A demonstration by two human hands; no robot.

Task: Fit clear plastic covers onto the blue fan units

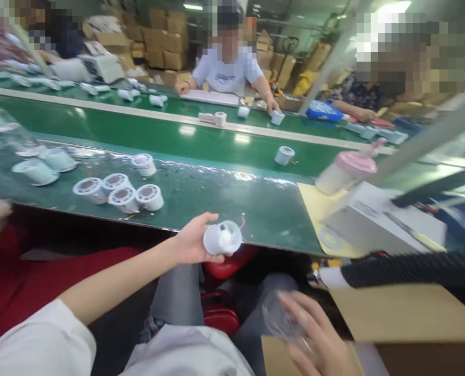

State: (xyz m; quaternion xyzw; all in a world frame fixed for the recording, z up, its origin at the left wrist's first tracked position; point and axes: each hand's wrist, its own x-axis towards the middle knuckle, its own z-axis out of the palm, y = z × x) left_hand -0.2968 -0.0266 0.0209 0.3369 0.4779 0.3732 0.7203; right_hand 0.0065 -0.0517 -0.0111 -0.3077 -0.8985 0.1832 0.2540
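Note:
My left hand (193, 243) is wrapped round a white plastic cylindrical housing (216, 240), just over the bench's front edge. The housing's open end faces right, with a white part inside and a thin red wire (243, 224) sticking out. Lower right, above my lap and partly blurred, my right hand (318, 334) grips a clear round plastic cover (277, 316). On the bench to the left stand several similar white cylinders (149, 197) with ringed tops and thin wires, and one more white cylinder (144, 164) sits just behind them.
Pale blue cups (40, 171) stand at the left. A green conveyor (157, 133) runs behind, carrying a white cylinder (284, 155). At right are a pink-lidded cup (347, 169), a white box (384, 219), a black hose (396, 269) and a cardboard box (404, 313). Co-workers sit opposite.

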